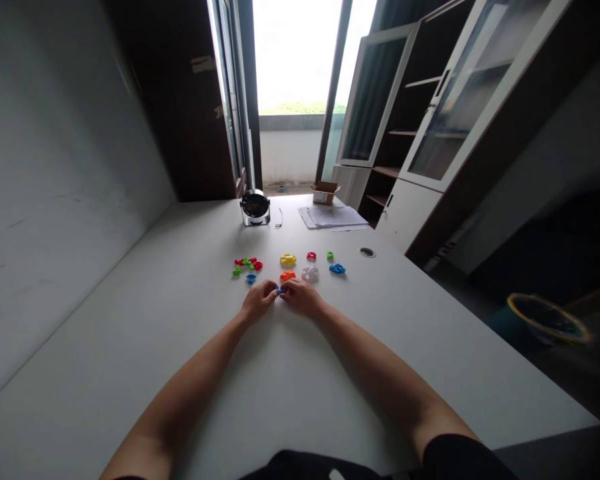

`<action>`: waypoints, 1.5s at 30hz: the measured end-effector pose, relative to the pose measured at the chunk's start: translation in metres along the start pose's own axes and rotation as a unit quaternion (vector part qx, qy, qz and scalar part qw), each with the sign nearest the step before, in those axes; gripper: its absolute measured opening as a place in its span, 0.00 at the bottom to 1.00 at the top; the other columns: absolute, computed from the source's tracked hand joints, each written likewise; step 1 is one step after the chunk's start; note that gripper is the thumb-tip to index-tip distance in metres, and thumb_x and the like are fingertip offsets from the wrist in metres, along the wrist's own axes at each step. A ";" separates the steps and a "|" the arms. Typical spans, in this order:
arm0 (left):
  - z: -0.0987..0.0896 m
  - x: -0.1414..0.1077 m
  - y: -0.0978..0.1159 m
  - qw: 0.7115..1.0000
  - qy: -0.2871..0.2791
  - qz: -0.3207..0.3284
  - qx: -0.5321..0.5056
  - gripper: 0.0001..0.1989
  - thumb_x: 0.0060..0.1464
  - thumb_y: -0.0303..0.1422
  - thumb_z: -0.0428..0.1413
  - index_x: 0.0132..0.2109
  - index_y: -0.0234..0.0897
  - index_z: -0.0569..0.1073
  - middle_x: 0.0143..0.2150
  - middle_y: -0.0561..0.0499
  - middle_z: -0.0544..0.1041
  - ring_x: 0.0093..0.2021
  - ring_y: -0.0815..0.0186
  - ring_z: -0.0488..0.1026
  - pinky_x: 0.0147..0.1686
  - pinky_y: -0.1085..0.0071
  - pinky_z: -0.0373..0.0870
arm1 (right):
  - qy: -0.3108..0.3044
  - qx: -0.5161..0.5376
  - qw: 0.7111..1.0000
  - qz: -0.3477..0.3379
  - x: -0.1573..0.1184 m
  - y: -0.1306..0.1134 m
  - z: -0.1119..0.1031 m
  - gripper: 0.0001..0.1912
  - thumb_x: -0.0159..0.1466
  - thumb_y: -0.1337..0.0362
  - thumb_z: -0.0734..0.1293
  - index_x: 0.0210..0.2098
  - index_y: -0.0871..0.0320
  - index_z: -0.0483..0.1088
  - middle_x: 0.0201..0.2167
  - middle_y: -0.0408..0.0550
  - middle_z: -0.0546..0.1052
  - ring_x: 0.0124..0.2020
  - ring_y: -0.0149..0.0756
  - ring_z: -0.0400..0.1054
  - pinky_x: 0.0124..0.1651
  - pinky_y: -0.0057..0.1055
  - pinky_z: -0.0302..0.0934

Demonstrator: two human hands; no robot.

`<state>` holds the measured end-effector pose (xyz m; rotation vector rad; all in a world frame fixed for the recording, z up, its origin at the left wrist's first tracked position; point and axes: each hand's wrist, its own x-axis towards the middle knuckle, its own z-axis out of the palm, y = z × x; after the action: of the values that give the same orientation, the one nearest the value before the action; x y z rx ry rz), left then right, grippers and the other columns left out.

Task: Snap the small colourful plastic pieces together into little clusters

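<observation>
blue plastic piece (281,290), yellow piece (288,260), orange piece (287,275), whitish piece (310,273)

Your left hand (259,300) and right hand (303,298) met over the white desk (280,380), together pinching a small blue plastic piece (280,290). Just beyond them at 12 o'clock lay an orange piece (287,276), with a yellow piece (288,260) behind it. A white piece (310,273) sat at 1 o'clock, a blue piece (337,269) at 2 o'clock, and a red-and-green cluster (247,265) at 10 o'clock. Farther off stood a round desk fan (255,207) at 11 o'clock, with papers (333,216) and a cardboard box (325,193) at 1 o'clock.
</observation>
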<state>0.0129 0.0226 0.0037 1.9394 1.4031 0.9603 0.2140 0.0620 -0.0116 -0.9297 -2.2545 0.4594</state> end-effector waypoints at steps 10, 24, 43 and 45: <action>0.003 0.000 -0.004 0.999 0.001 -0.008 -0.032 0.11 0.59 0.37 0.50 0.43 0.38 0.74 0.35 0.51 0.79 0.32 0.67 0.75 0.33 0.73 0.69 | 0.006 -0.014 1.000 -0.028 0.000 -0.001 0.002 0.07 0.64 0.60 0.69 0.39 0.57 0.74 0.31 0.45 0.75 0.30 0.31 0.66 0.37 0.28 0.60; 0.003 -0.001 -0.004 0.999 -0.008 0.022 -0.038 0.18 0.57 0.33 0.54 0.54 0.42 0.70 0.40 0.51 0.79 0.32 0.70 0.74 0.33 0.75 0.69 | -0.011 -0.002 1.000 -0.014 0.001 0.003 0.000 0.13 0.71 0.59 0.58 0.37 0.57 0.71 0.36 0.48 0.75 0.37 0.35 0.67 0.44 0.31 0.61; 0.001 -0.002 -0.001 1.000 0.012 0.024 -0.007 0.11 0.58 0.38 0.55 0.45 0.40 0.74 0.38 0.51 0.79 0.31 0.69 0.73 0.32 0.74 0.68 | -0.011 0.021 1.000 0.005 0.001 -0.003 -0.004 0.10 0.69 0.58 0.63 0.45 0.56 0.70 0.37 0.46 0.76 0.35 0.33 0.68 0.40 0.29 0.61; 0.000 -0.002 -0.001 1.000 0.017 0.015 0.007 0.11 0.59 0.39 0.53 0.43 0.39 0.74 0.36 0.51 0.79 0.31 0.68 0.72 0.31 0.74 0.67 | -0.009 0.022 1.000 0.015 0.000 -0.003 -0.003 0.10 0.66 0.59 0.66 0.46 0.55 0.69 0.35 0.44 0.75 0.32 0.32 0.67 0.38 0.28 0.60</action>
<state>0.0117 0.0211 0.0028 1.9679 1.4078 1.0033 0.2147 0.0602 -0.0076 -0.9408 -2.2396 0.5315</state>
